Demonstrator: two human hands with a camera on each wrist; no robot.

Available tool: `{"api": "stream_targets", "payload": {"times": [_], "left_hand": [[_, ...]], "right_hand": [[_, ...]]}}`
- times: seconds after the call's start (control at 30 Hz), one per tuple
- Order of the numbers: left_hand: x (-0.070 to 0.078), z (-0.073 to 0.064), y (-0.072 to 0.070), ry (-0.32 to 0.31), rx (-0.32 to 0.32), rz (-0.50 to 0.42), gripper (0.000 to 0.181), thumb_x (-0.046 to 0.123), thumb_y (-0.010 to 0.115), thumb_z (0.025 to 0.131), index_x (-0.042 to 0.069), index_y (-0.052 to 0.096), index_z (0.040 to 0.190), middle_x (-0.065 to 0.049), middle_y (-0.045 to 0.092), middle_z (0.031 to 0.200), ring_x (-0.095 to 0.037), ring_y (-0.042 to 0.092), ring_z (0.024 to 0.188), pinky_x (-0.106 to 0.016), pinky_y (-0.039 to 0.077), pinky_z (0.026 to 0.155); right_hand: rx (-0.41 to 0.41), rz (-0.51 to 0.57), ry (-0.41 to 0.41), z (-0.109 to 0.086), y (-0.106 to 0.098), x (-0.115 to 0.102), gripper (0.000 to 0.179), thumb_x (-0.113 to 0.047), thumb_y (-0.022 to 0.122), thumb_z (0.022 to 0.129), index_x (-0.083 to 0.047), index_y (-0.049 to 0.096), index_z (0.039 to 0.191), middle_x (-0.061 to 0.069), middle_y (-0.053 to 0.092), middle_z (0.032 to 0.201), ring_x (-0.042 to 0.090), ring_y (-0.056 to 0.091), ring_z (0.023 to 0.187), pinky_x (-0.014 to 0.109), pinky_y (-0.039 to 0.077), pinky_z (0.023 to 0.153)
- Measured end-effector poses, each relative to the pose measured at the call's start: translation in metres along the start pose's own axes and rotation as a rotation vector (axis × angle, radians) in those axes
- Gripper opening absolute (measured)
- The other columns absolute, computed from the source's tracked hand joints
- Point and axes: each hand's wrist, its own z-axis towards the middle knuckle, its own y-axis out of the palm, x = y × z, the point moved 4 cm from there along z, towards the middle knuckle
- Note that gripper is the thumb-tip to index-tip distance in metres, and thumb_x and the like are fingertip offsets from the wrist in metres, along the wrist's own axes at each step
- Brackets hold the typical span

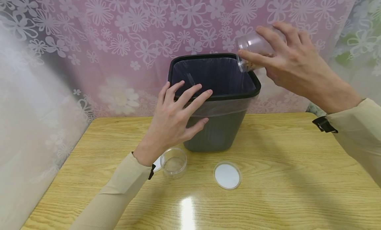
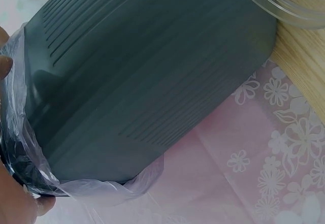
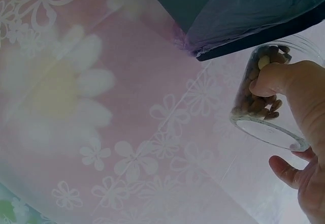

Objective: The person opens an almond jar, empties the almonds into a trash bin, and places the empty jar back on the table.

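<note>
My right hand (image 1: 293,58) grips a clear plastic jar (image 1: 256,46), tilted with its mouth over the right rim of a dark trash bin (image 1: 215,130). Small brown pieces, perhaps nuts (image 3: 261,102), lie along the jar's lower side in the right wrist view. A clear bag (image 2: 23,117) lines the bin and folds down outside its black rim. On the near-left part of that rim, my left hand (image 1: 175,115) holds on, fingers over the edge and thumb outside. The inside of the bin looks dark; its bottom is hidden.
In front of the bin, an uncapped clear round container (image 1: 174,162) stands on the wooden table (image 1: 268,197). A white disc-shaped lid (image 1: 227,175) lies to its right. Another white lid (image 1: 157,164) is partly hidden by my left wrist. A pink flowered cloth (image 1: 134,41) hangs behind.
</note>
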Motion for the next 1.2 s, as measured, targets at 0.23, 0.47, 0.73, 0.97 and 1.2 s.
{"api": "stream_targets", "payload": {"times": [0.23, 0.47, 0.73, 0.97, 1.2], "left_hand": [[0.0001, -0.0006, 0.0009, -0.002, -0.01, -0.007, 0.065, 0.053, 0.063, 0.095, 0.03, 0.046, 0.154, -0.004, 0.052, 0.151, -0.041, 0.043, 0.141, -0.066, 0.027, 0.119], [0.0003, -0.001, 0.0008, -0.007, -0.005, -0.012, 0.066, 0.053, 0.064, 0.095, 0.03, 0.046, 0.154, -0.004, 0.052, 0.151, -0.041, 0.043, 0.141, -0.067, 0.027, 0.119], [0.0007, -0.0009, 0.0007, -0.012, -0.005, -0.015, 0.065, 0.052, 0.064, 0.095, 0.03, 0.047, 0.153, -0.004, 0.053, 0.151, -0.041, 0.043, 0.141, -0.066, 0.027, 0.119], [0.0008, -0.0008, 0.0006, -0.012, -0.009, -0.013, 0.065, 0.053, 0.064, 0.095, 0.031, 0.046, 0.154, -0.004, 0.052, 0.152, -0.041, 0.042, 0.142, -0.066, 0.026, 0.12], [0.0007, -0.0006, 0.0014, -0.01, -0.003, -0.011, 0.065, 0.052, 0.064, 0.095, 0.031, 0.047, 0.153, -0.004, 0.052, 0.151, -0.041, 0.043, 0.141, -0.067, 0.026, 0.119]], "right_hand": [[0.027, 0.037, 0.056, -0.0001, 0.0011, -0.0024, 0.103, -0.001, 0.087, 0.069, -0.038, 0.042, 0.153, 0.023, 0.042, 0.155, 0.051, 0.04, 0.139, 0.072, 0.045, 0.087], [-0.005, 0.026, 0.037, 0.0024, 0.0004, -0.0013, 0.1, -0.002, 0.085, 0.073, -0.037, 0.039, 0.155, 0.026, 0.041, 0.155, 0.053, 0.039, 0.138, 0.071, 0.047, 0.085], [0.016, 0.053, 0.057, 0.0038, 0.0006, -0.0025, 0.1, -0.001, 0.087, 0.071, -0.038, 0.043, 0.152, 0.024, 0.043, 0.153, 0.052, 0.04, 0.138, 0.074, 0.045, 0.089], [-0.014, 0.028, 0.035, 0.0044, 0.0006, -0.0015, 0.102, -0.002, 0.089, 0.07, -0.037, 0.041, 0.154, 0.025, 0.041, 0.153, 0.053, 0.04, 0.137, 0.072, 0.047, 0.09], [-0.055, 0.018, 0.017, 0.0052, 0.0002, -0.0006, 0.101, -0.001, 0.087, 0.072, -0.036, 0.04, 0.154, 0.026, 0.04, 0.153, 0.052, 0.038, 0.137, 0.07, 0.047, 0.09]]}}
